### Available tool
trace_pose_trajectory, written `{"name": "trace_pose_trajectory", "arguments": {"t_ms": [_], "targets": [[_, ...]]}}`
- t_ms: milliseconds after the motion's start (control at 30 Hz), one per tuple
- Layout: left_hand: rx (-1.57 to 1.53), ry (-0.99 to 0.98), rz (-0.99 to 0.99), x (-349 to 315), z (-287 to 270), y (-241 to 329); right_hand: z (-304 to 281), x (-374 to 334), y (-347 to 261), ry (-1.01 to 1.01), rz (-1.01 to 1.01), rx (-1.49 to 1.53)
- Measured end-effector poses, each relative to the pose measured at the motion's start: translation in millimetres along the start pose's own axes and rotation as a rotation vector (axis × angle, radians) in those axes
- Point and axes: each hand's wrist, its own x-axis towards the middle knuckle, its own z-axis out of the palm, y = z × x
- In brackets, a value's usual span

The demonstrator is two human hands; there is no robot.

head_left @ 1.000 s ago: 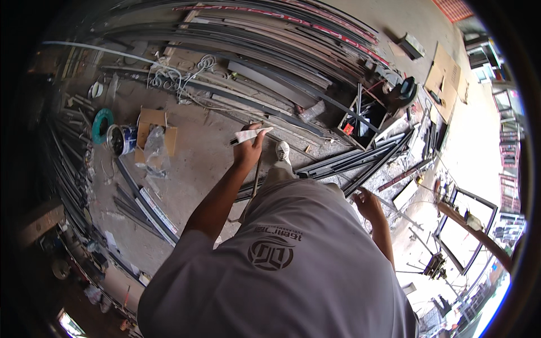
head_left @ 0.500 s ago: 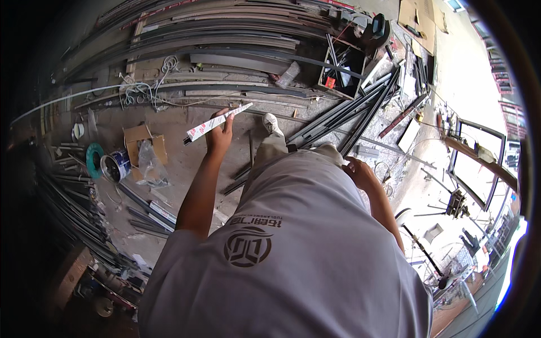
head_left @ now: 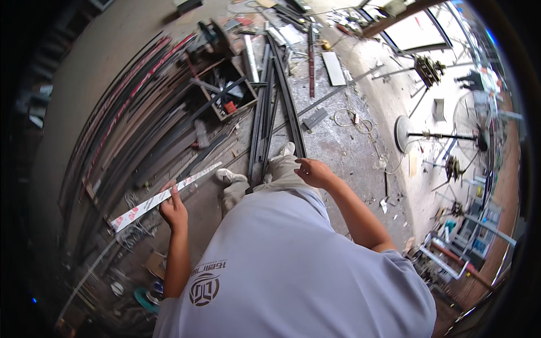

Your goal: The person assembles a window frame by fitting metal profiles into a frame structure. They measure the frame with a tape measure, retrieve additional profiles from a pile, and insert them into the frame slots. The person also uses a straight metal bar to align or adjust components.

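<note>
My left hand (head_left: 173, 209) is closed around a long, narrow profile strip (head_left: 147, 207) wrapped in white film with red print. The strip lies slantwise, its far end pointing up and to the right. In front of my waist, to the right, hangs my right hand (head_left: 316, 173) with its fingers curled together. Whether anything small is inside those fingers I cannot make out. Past my feet, several long dark metal profiles (head_left: 287, 104) lie on the floor, close to my shoes (head_left: 230, 176).
An open box (head_left: 248, 100) of offcuts stands ahead to the left, beside a large spread of long bars (head_left: 132, 107). A grey block (head_left: 315, 118) and a looped cable (head_left: 355, 120) lie ahead to the right. Farther right are a standing fan (head_left: 473, 121) and a dark-framed panel (head_left: 414, 28).
My view and body have turned to the right, so the floor things have swung leftward. My left hand still holds the strip. My right hand's fingers look more curled.
</note>
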Motion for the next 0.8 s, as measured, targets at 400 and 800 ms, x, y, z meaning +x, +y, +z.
{"name": "trace_pose_trajectory", "arguments": {"t_ms": [400, 800], "targets": [[-0.13, -0.449, -0.052, 18, 304, 227, -49, -36, 191, 0.635, 0.062, 0.246], [-0.057, -0.847, -0.398, -25, 513, 309, -97, -198, 275, 0.666, 0.421, 0.583]]}}
